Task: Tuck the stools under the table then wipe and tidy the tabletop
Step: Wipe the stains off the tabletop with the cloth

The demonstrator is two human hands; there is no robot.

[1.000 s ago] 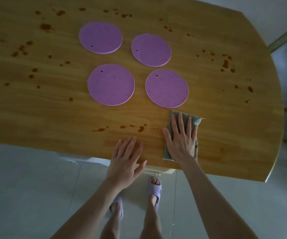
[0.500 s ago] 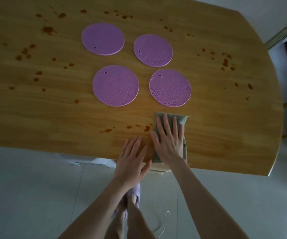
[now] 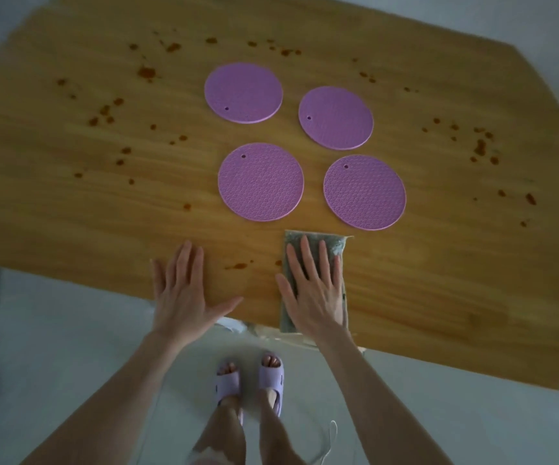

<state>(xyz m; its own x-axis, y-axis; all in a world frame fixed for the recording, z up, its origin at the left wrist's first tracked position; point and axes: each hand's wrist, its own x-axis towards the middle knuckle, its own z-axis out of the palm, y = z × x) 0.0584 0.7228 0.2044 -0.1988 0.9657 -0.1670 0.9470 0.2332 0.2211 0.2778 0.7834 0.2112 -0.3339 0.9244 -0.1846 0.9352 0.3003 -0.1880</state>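
Pressing our flat right hand [image 3: 315, 290] on the soft, limp cloth [image 3: 335, 245] at the tabletop's [image 3: 439, 280] near edge, left hand [image 3: 184, 297] spread empty.

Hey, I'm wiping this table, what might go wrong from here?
The cloth under your right hand sits just below the nearest purple mat; a forward stroke could shove it. Brown stains beside the cloth may smear rather than lift. Spots close to the mats may get missed unless you lift them.
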